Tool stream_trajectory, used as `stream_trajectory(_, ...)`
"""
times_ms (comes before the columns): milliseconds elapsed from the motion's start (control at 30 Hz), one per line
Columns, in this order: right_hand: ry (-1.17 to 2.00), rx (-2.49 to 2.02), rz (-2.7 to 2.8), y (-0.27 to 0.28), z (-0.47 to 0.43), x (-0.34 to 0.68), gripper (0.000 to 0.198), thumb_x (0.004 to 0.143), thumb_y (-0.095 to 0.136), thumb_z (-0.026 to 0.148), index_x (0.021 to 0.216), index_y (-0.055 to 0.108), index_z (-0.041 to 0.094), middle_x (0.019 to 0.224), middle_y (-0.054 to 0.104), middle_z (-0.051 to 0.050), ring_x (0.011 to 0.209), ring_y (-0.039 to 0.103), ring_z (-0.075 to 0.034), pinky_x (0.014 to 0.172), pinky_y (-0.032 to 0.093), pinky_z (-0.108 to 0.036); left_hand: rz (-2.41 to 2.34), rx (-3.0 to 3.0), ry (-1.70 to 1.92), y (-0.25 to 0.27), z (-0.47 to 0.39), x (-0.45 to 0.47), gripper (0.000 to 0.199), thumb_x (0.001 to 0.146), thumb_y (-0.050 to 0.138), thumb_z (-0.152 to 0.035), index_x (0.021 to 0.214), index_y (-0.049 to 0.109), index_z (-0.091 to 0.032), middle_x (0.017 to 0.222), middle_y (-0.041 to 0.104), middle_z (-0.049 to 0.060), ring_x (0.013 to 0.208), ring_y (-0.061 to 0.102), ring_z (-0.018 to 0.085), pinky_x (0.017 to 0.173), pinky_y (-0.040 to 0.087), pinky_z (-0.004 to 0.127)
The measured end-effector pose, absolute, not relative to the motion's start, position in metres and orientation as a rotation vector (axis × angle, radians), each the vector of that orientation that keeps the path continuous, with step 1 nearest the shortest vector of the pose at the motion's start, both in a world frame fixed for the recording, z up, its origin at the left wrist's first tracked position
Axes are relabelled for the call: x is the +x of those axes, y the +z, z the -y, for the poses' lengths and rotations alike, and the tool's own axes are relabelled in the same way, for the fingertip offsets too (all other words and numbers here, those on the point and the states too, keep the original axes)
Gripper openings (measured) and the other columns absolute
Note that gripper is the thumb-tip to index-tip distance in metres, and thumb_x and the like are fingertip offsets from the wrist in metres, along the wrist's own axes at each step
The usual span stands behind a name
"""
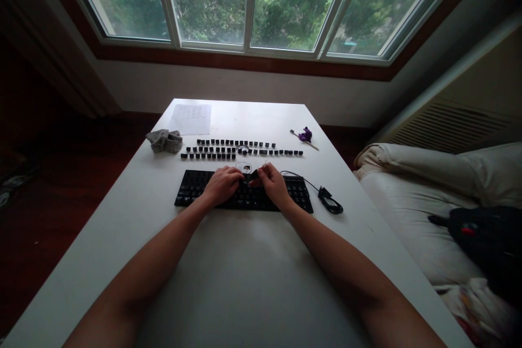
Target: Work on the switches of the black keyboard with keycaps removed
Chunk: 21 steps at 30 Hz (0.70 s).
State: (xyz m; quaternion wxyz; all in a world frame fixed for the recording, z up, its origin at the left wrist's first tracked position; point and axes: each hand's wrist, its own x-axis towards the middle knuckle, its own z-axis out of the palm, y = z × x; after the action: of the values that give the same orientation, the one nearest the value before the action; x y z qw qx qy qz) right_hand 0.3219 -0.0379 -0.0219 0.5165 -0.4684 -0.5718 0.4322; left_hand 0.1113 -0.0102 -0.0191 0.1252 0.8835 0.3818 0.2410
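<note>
A black keyboard [299, 196] lies across the white table, and both of my hands are over its upper middle. My right hand [274, 184] is closed, thumb and fingers pinching a small black piece [253, 175] whose kind I cannot make out. Close by on the left, my left hand [222, 185] has its fingers curled together toward that piece; what they hold, if anything, is hidden. Just behind the hands sits a clear round object [243, 166], partly covered by the fingers. Beyond it, loose black keycaps [207, 156] stand in several rows.
A grey cloth [165, 141] and a printed sheet [191, 119] lie at the table's far left. At the far right are a toothbrush [311, 145] and a crumpled purple item [305, 134]. A coiled black cable [331, 202] rests right of the keyboard.
</note>
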Motion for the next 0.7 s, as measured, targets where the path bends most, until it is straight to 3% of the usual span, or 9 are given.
stream_trajectory(233, 0.983, -1.106, 1.377, -0.018, 0.044, 0.322, 0.037, 0.091, 0.057, 0.061, 0.088, 0.048, 0.025, 0.071, 0.066, 0.001, 0.068, 0.074, -0.023, 0.065, 0.06, -0.036, -1.058, 2.571, 0.785, -0.013, 0.016, 0.11, 0.034, 0.083, 0.062, -0.017, 0.116, 0.068, -0.025, 0.118, 0.068, 0.005, 0.113, 0.056, 0.025, 0.103, 0.045, 0.045)
stream_trajectory(400, 0.959, -1.097, 1.389, -0.015, 0.047, 0.321, 0.038, 0.091, 0.058, 0.061, 0.085, 0.047, 0.025, 0.073, 0.064, 0.001, 0.068, 0.074, -0.022, 0.065, 0.06, -0.034, -1.057, 2.585, 0.755, -0.011, 0.016, 0.11, 0.025, 0.088, 0.064, -0.027, 0.113, 0.069, -0.027, 0.11, 0.07, 0.005, 0.106, 0.057, 0.025, 0.099, 0.046, 0.045)
stream_trajectory(700, 0.968, -1.071, 1.453, -0.014, 0.055, 0.317, 0.032, 0.094, 0.057, 0.055, 0.088, 0.052, 0.024, 0.076, 0.066, 0.0, 0.071, 0.074, -0.022, 0.069, 0.06, -0.036, -1.02, 2.488, 0.769, -0.017, 0.012, 0.109, 0.02, 0.09, 0.063, -0.024, 0.109, 0.069, -0.026, 0.107, 0.069, 0.005, 0.102, 0.061, 0.023, 0.093, 0.049, 0.041)
